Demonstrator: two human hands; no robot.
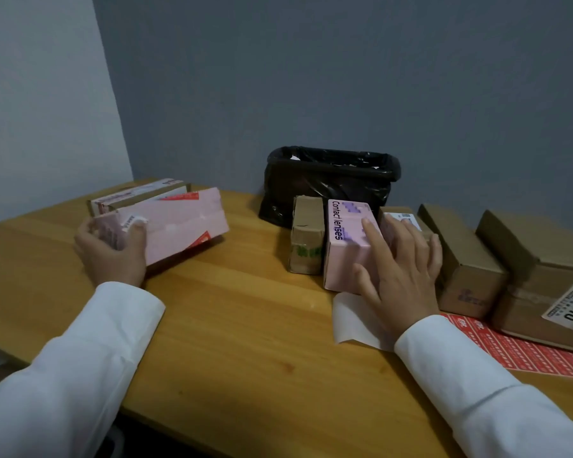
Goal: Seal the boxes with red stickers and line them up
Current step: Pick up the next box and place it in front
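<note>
While gripped at its near end by the left hand (113, 252), the pink box (176, 226), bearing red stickers (182, 196), lies far-left, long axis running rightward. Right hand (401, 269), fingers spread, presses the lens box (348, 242) in the right row; sticker sheet (523, 352) lies nearer.

Red sticker sheet (526, 352) at lower right partly under a brown box (543, 292) and cut by the frame's right edge, small labelled box (407, 219) mostly behind the right hand (401, 276), label print unreadable, left-hand box's (176, 226) near end blurred.
</note>
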